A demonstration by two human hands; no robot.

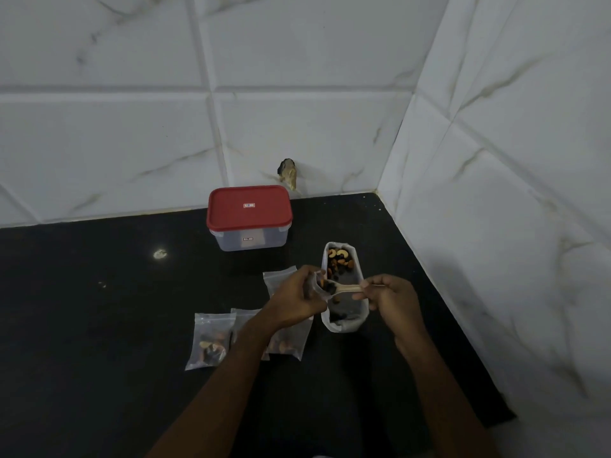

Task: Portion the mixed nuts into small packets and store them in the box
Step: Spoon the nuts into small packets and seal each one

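Observation:
My left hand (297, 299) holds a small clear packet (319, 285) with its mouth turned right. My right hand (390, 297) grips a pale spoon (347, 288) whose bowl, loaded with nuts, sits at the packet's mouth. Right behind the spoon lies an oblong white tray (358, 259) with mixed nuts (339, 259) at its far end. Filled packets (211, 342) lie on the black counter to the left, one (291, 342) partly under my left wrist. Empty packets (281, 279) lie behind my left hand. The clear box with a red lid (249, 206) stands shut at the back.
The black counter (99, 309) ends at white marble-tiled walls (496, 193) at the back and on the right, forming a corner. A chipped hole (288, 173) shows in the back wall just above the box.

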